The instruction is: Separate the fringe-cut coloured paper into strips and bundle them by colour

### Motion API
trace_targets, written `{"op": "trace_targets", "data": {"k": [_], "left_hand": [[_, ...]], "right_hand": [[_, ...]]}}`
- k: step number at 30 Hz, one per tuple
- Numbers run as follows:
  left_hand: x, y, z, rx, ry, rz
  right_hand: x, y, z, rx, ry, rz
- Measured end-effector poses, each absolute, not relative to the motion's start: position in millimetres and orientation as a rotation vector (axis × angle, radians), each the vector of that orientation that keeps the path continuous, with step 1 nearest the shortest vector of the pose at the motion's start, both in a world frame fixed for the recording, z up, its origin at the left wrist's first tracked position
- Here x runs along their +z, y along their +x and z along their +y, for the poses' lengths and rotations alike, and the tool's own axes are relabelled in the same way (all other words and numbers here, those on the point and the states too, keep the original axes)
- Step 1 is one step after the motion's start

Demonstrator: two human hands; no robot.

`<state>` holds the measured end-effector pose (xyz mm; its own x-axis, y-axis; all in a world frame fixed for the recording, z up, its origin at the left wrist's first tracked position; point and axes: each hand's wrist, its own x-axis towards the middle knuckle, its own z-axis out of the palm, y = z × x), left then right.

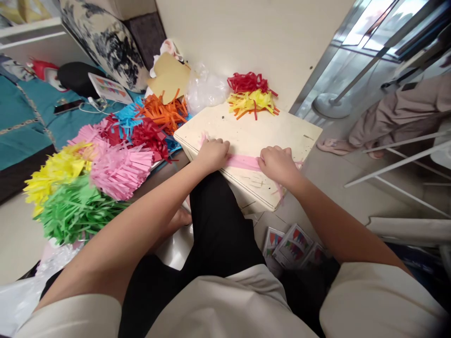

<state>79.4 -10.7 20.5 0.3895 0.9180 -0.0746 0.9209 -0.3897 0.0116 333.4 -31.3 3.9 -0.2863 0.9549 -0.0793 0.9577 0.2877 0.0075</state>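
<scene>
A strip of pink tissue paper (243,162) is stretched across a small cream-coloured table (207,122). My left hand (214,154) is closed around its left end, and a frayed pink tip pokes out past the fingers. The other end is gripped by my right hand (276,163), with loose pink strands showing beyond the fist. Both fists rest close to the tabletop. Toward the table's back lie a red tassel (248,82) and a yellow tassel (252,101) with some orange strands under it.
Left of the table is a heap of fringed paper: pink tassels (121,169), green tassels (79,206), yellow tassels (56,171) and orange tassels (164,112). A clear plastic bag (206,89) sits behind. Printed packets (294,246) lie on the floor. Another person's legs (384,112) are at right.
</scene>
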Motion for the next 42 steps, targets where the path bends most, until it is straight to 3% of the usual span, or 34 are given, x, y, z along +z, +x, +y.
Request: {"op": "trace_targets", "data": {"k": [5, 12, 17, 21, 25, 31, 42], "left_hand": [[17.2, 104.6, -56.7, 0.159, 2.861, 1.494], [-14.5, 138.2, -113.6, 0.069, 2.774, 1.365], [-18.1, 135.5, -113.8, -0.002, 2.715, 1.385], [-18.2, 135.3, -114.1, 0.032, 2.704, 1.390], [-21.4, 136.5, -112.9, 0.067, 2.682, 1.417], [-20.5, 135.6, -102.5, 0.087, 2.649, 1.412], [-12.8, 131.0, -91.8, 0.023, 2.576, 1.514]], "right_hand": [[1.8, 333.9, -32.1, -0.032, 1.850, 2.495], [-4.0, 332.8, -30.8, -0.032, 1.887, 2.522], [1.5, 343.3, -21.8, -0.207, 1.964, 2.580], [10.7, 352.8, -43.7, -0.003, 2.156, 2.903], [-1.4, 344.8, -96.8, 0.017, 1.863, 3.158], [-28.8, 330.2, -130.1, -0.019, 1.800, 2.877], [-17.0, 321.0, -117.3, -0.028, 1.854, 2.751]]}}
